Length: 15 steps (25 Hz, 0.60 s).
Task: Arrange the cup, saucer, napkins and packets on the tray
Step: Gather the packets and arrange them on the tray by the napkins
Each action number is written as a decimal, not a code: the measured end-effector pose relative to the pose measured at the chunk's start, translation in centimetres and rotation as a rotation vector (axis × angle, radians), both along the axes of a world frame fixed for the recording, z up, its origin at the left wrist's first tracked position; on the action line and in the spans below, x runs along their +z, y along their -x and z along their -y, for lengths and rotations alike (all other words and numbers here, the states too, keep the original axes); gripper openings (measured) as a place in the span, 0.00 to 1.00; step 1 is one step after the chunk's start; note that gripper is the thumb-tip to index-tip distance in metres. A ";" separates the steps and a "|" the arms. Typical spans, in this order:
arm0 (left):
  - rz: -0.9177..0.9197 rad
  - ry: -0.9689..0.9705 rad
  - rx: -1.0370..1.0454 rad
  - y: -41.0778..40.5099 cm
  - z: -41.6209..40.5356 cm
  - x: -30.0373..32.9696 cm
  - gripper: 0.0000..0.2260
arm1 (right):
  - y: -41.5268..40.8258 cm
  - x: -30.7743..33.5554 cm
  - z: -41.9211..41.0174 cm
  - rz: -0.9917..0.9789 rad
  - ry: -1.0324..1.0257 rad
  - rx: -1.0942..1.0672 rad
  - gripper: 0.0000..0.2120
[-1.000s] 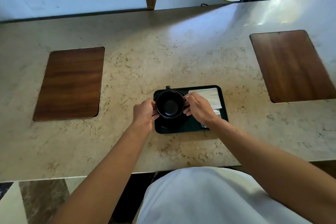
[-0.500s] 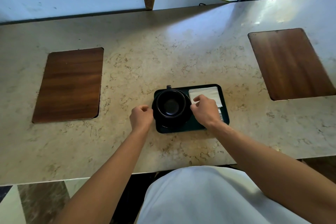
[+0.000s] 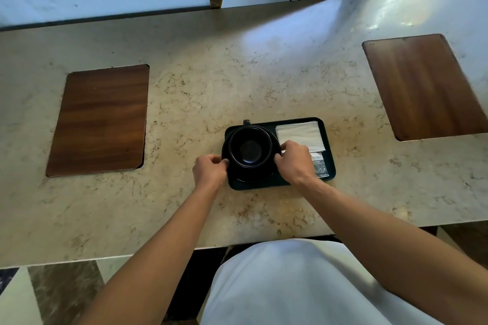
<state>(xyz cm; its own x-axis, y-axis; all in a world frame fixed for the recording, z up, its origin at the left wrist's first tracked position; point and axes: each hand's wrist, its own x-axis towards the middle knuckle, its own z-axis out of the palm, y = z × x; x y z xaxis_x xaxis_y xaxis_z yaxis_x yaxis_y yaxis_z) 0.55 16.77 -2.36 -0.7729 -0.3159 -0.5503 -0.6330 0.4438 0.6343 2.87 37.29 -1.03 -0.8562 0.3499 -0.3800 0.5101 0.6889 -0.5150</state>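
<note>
- A dark rectangular tray with rounded corners (image 3: 327,140) lies on the beige marble counter (image 3: 237,74), near the counter's front edge, its long axis running left to right.
- A black round saucer (image 3: 272,175) fills the tray's left half, its left rim reaching over the tray's left edge.
- A black glossy cup (image 3: 250,150) stands upright and empty on the saucer; its small handle (image 3: 246,122) points away from the person, toward the far edge of the counter.
- A white folded paper napkin (image 3: 299,133) lies flat in the tray's far right corner, edges roughly parallel to the tray.
- A grey printed packet (image 3: 319,165) lies just in front of the napkin, partly hidden by the right hand.
- The left hand (image 3: 210,170) is curled, fingertips touching the saucer's left rim.
- The right hand (image 3: 294,162) is curled likewise, fingers at the saucer's right rim beside the cup; how firmly either grips cannot be told.
- Two brown wooden inlay panels (image 3: 101,120) sit in the counter, well apart on either side.
</note>
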 end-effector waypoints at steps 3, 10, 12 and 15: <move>0.004 -0.017 0.005 -0.3 0.2 0.0 0.08 | -0.3 0.0 -0.1 0.004 0.014 -0.006 0.09; 0.012 -0.069 0.026 -0.9 0.4 -0.2 0.02 | -0.7 -0.4 -0.3 -0.008 0.059 -0.027 0.09; 0.004 -0.077 0.031 -0.9 0.3 -0.1 0.02 | -0.7 -0.4 -0.3 -0.004 0.067 -0.030 0.10; -0.011 -0.085 0.037 -0.7 0.2 -0.1 0.03 | -0.5 -0.5 -0.4 0.000 0.075 -0.039 0.11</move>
<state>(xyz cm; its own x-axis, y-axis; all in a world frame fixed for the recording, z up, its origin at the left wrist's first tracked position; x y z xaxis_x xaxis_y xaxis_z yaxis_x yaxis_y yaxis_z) 1.29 16.56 -2.42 -0.7678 -0.2968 -0.5678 -0.6407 0.3643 0.6759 3.36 37.70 -1.53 -0.8425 0.3536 -0.4063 0.5358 0.6279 -0.5646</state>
